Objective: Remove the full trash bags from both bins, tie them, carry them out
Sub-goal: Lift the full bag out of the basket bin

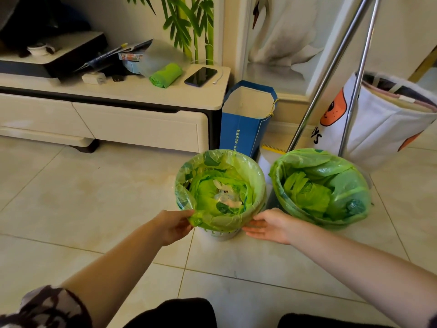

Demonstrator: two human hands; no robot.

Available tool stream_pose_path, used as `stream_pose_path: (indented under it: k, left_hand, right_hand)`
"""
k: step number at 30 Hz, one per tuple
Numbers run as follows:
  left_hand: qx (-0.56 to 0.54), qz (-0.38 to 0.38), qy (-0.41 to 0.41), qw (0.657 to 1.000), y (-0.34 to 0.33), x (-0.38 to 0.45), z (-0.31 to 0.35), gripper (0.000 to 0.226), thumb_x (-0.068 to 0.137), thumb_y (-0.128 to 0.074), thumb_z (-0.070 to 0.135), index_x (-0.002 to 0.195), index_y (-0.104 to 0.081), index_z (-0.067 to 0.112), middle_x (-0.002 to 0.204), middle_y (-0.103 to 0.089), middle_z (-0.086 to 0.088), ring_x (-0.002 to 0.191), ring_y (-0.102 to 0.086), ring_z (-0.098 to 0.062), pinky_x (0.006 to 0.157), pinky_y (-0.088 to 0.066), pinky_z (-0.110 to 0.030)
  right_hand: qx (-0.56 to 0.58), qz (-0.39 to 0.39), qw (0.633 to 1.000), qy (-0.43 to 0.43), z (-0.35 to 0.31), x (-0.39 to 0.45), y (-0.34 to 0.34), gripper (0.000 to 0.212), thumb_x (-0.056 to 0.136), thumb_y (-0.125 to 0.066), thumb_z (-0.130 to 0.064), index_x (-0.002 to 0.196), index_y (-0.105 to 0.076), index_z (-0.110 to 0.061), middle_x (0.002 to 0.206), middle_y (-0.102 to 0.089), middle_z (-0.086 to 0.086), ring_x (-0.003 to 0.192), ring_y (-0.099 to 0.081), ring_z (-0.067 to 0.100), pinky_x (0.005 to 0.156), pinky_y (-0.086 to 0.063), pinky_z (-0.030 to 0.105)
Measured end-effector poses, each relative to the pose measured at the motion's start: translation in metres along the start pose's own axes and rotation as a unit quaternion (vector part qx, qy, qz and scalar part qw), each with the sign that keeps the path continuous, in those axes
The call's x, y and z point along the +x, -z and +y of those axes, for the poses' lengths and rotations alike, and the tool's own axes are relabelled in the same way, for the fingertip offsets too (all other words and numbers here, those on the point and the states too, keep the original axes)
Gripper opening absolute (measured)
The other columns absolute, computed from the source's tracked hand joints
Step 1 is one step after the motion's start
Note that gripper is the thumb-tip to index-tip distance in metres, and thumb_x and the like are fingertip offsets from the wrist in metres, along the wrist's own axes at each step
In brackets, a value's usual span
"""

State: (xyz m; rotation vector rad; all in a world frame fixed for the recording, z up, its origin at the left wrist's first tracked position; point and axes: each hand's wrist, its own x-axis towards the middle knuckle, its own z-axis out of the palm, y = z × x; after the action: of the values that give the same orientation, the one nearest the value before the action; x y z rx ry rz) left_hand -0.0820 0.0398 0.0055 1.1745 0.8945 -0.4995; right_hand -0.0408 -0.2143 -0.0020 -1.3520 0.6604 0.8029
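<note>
Two round bins stand side by side on the tiled floor, each lined with a green trash bag folded over its rim. The left bin (pixel 221 235) holds a bag (pixel 256 185) with crumpled green plastic and clear wrappers inside. My left hand (pixel 176 224) pinches the near-left edge of that bag at the rim. My right hand (pixel 269 224) reaches to the bin's near-right side with fingers straight, at or just short of the bag's folded edge. The right bin's bag (pixel 319 185) is stuffed with green plastic and nobody touches it.
Behind the bins stand a blue paper bag (pixel 246 124), a white fabric hamper (pixel 383 129) and two slanted metal poles (pixel 331 74). On the low TV cabinet (pixel 132 114) at the left lie a roll of green bags (pixel 165 75) and a phone (pixel 201 76).
</note>
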Motion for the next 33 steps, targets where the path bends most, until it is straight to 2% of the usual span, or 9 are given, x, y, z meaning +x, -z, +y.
stream_pose_path:
  k: [4, 8, 11, 14, 18, 24, 28, 31, 33]
  left_hand:
    - [-0.07, -0.019, 0.006, 0.997, 0.005, -0.001, -0.019, 0.028, 0.091, -0.06, 0.022, 0.105, -0.058, -0.001, 0.09, -0.063, -0.017, 0.077, -0.062, -0.026, 0.064, -0.055, -0.031]
    - [-0.128, -0.078, 0.011, 0.989, -0.003, -0.006, -0.034, 0.032, 0.094, -0.055, 0.028, 0.116, -0.055, 0.004, 0.112, -0.061, -0.018, 0.09, -0.066, -0.026, 0.079, -0.052, -0.038]
    - [-0.128, -0.069, -0.004, 0.989, -0.012, -0.01, -0.037, 0.035, 0.089, -0.061, 0.013, 0.121, -0.054, -0.001, 0.115, -0.061, -0.02, 0.088, -0.066, -0.027, 0.077, -0.055, -0.037]
    - [-0.142, -0.07, 0.017, 0.987, -0.019, -0.011, -0.036, 0.037, 0.087, -0.061, 0.001, 0.123, -0.051, -0.007, 0.104, -0.063, -0.023, 0.082, -0.066, -0.03, 0.062, -0.061, -0.036]
    - [-0.129, -0.032, 0.024, 0.991, -0.027, -0.013, -0.028, 0.032, 0.088, -0.059, -0.002, 0.119, -0.049, -0.007, 0.09, -0.064, -0.025, 0.056, -0.071, -0.028, 0.042, -0.055, -0.026]
    - [-0.2, 0.03, 0.024, 0.979, -0.035, -0.014, -0.016, 0.029, 0.092, -0.051, -0.001, 0.121, -0.045, -0.002, 0.083, -0.06, -0.025, 0.04, -0.065, -0.027, 0.033, -0.05, -0.025]
    - [-0.257, 0.018, 0.025, 0.966, -0.036, -0.023, -0.014, 0.022, 0.093, -0.051, -0.001, 0.116, -0.049, -0.004, 0.083, -0.059, -0.027, 0.039, -0.064, -0.03, 0.036, -0.053, -0.03]
    - [-0.29, 0.004, 0.004, 0.957, -0.042, -0.029, -0.014, 0.019, 0.095, -0.048, -0.001, 0.114, -0.047, -0.005, 0.085, -0.059, -0.029, 0.042, -0.066, -0.032, 0.04, -0.056, -0.032]
    - [-0.27, -0.003, -0.017, 0.963, -0.042, -0.03, -0.015, 0.023, 0.094, -0.047, -0.003, 0.117, -0.046, -0.007, 0.09, -0.062, -0.03, 0.049, -0.069, -0.032, 0.046, -0.058, -0.033]
  right_hand:
    - [-0.001, 0.002, 1.0, 0.003, 0.004, 0.002, -0.002, 0.03, 0.086, -0.038, 0.013, 0.11, -0.052, 0.003, 0.099, -0.062, 0.028, 0.087, -0.065, 0.04, 0.082, -0.053, 0.05]
    - [-0.002, 0.006, 1.0, 0.002, 0.006, 0.004, -0.006, 0.019, 0.088, -0.048, 0.003, 0.105, -0.054, -0.002, 0.098, -0.062, 0.025, 0.085, -0.066, 0.038, 0.083, -0.052, 0.054]
    - [-0.01, 0.007, 1.0, 0.005, 0.006, 0.005, -0.007, 0.02, 0.089, -0.048, 0.004, 0.108, -0.054, -0.002, 0.09, -0.063, 0.024, 0.084, -0.065, 0.037, 0.081, -0.052, 0.055]
    - [-0.016, 0.006, 1.0, -0.002, 0.002, 0.004, -0.007, 0.021, 0.09, -0.048, 0.005, 0.11, -0.052, -0.002, 0.093, -0.063, 0.026, 0.084, -0.065, 0.038, 0.075, -0.053, 0.055]
    - [-0.04, -0.007, 0.998, -0.038, -0.005, 0.001, -0.007, 0.013, 0.094, -0.044, 0.001, 0.104, -0.052, 0.0, 0.106, -0.061, 0.028, 0.088, -0.063, 0.039, 0.082, -0.05, 0.057]
    - [-0.015, -0.037, 0.993, -0.114, 0.003, -0.006, -0.018, 0.039, 0.097, -0.044, -0.01, 0.133, -0.038, 0.004, 0.106, -0.06, 0.025, 0.088, -0.061, 0.037, 0.083, -0.047, 0.055]
    - [-0.002, -0.069, 0.993, -0.099, 0.004, -0.011, -0.023, 0.022, 0.099, -0.035, -0.007, 0.112, -0.051, 0.003, 0.099, -0.062, 0.025, 0.088, -0.061, 0.036, 0.1, -0.041, 0.054]
    - [-0.046, -0.058, 0.993, -0.096, 0.003, -0.015, -0.026, 0.023, 0.098, -0.042, -0.013, 0.116, -0.048, 0.001, 0.092, -0.065, 0.021, 0.081, -0.064, 0.032, 0.085, -0.052, 0.047]
    - [-0.216, -0.017, 0.975, -0.039, 0.0, -0.024, -0.03, 0.025, 0.097, -0.045, -0.023, 0.109, -0.047, -0.002, 0.083, -0.067, 0.018, 0.07, -0.067, 0.028, 0.067, -0.056, 0.039]
